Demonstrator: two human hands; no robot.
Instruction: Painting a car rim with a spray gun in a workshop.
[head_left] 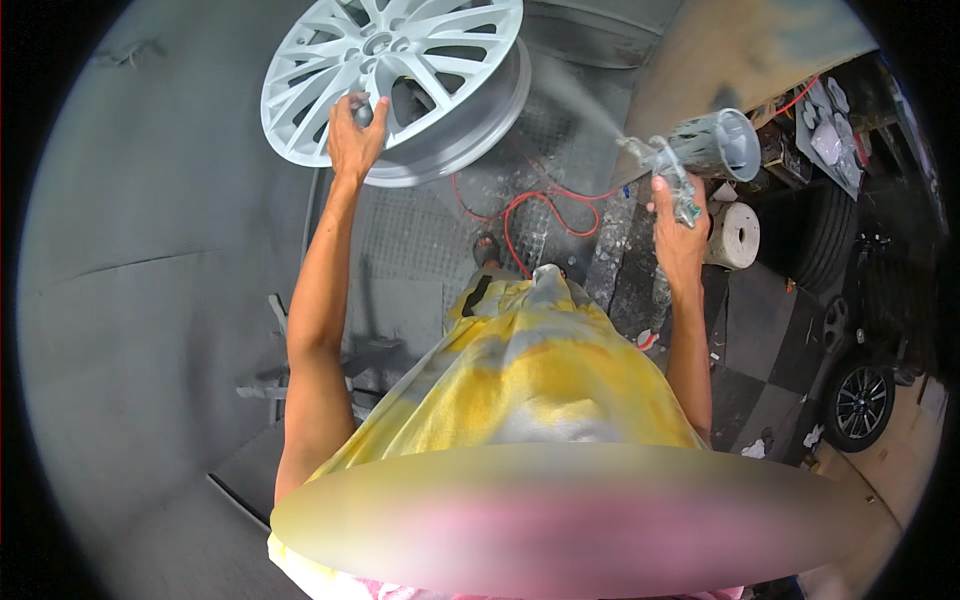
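Note:
A white multi-spoke alloy wheel [437,66] is tilted at the top, its outer face toward me. My left hand [355,140] is at its near edge, with thumb and fingers curled about a spoke; the fingertips are partly hidden. In my right hand [682,235] is a paint-spattered spray gun [672,165], its grey cup [718,145] pointing to the right. A pale mist fans out from the nozzle toward the upper left, passing to the right of the wheel.
A red air hose [512,222] loops across the dark floor by my feet. On the right are a roll [735,236], a black tyre [825,235] and another wheel with tyre [860,403]. A brown panel [740,50] rises at upper right. Below my left arm is a grey stand [268,388].

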